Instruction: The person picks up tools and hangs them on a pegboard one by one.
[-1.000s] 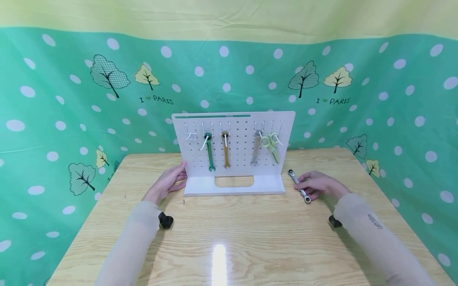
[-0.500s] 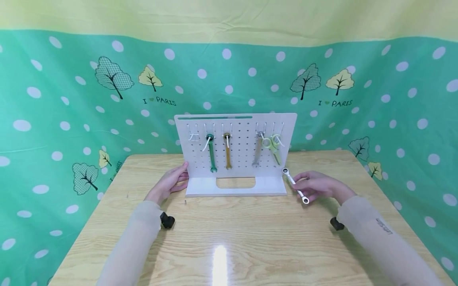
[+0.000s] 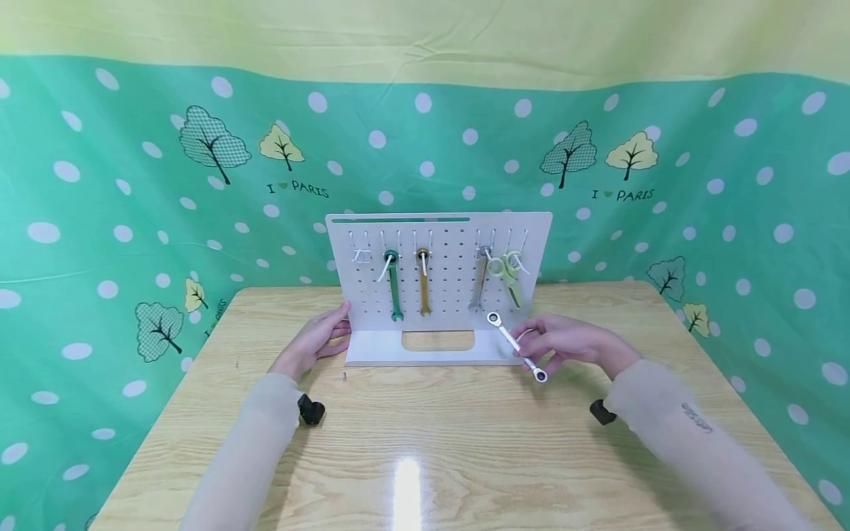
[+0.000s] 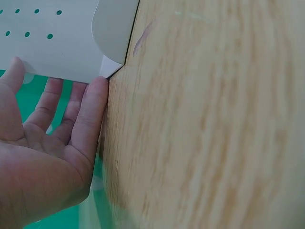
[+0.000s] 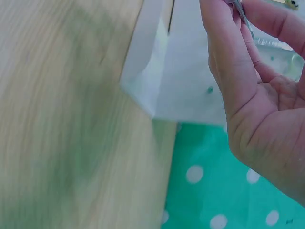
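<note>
A silver double-ended ring wrench (image 3: 513, 341) is pinched between the thumb and fingers of my right hand (image 3: 564, 341), held slanted in front of the white pegboard's lower right part. In the right wrist view the hand hides most of the wrench (image 5: 245, 21). My left hand (image 3: 319, 343) holds the left edge of the pegboard (image 3: 448, 295) low down; in the left wrist view the thumb overlaps the board's front and the fingertips reach its edge. On the board's hooks hang a green wrench (image 3: 395, 291), a gold wrench (image 3: 424, 287), a silver-grey wrench (image 3: 479, 284) and light green scissors (image 3: 510, 279).
A bare double hook (image 3: 361, 255) is at the board's far left, left of the green wrench. The board's base (image 3: 378, 358) stands on a wooden table (image 3: 425, 428). A green dotted curtain (image 3: 425, 147) closes off the back and sides.
My right hand has carried the silver wrench leftward from the board's right side to in front of its base. My left hand stays at the board's edge.
</note>
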A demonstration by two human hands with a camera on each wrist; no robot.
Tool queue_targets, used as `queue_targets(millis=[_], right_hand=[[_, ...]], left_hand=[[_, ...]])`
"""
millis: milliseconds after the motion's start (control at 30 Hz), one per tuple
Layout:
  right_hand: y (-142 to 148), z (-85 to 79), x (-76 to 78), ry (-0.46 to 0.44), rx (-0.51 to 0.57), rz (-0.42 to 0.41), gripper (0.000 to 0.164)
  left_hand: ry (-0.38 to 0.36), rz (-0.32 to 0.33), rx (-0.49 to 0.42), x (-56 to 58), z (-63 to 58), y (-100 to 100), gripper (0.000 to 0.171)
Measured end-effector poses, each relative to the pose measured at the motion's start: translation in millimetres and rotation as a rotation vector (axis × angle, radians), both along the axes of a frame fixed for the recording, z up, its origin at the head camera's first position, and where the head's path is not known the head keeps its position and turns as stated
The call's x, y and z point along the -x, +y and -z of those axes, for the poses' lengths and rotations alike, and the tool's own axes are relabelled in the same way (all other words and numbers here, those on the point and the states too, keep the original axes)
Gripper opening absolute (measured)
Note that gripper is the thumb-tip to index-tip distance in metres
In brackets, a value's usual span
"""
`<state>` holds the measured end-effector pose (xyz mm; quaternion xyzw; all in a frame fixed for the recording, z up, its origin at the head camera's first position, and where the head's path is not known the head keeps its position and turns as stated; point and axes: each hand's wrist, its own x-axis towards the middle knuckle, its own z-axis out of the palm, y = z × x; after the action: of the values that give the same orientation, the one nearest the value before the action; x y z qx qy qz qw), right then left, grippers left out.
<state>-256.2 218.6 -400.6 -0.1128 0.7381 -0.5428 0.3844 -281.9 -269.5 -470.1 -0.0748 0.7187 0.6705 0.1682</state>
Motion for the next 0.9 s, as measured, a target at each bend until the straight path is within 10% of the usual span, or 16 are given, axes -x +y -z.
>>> queue_targets(millis=[900], right_hand=[[-108.9, -19.4, 9.1, -0.021, 0.201, -0.103, 0.038]], left_hand=[[-0.025, 0.004, -0.036, -2.0, -4.8, -3.9, 0.098]])
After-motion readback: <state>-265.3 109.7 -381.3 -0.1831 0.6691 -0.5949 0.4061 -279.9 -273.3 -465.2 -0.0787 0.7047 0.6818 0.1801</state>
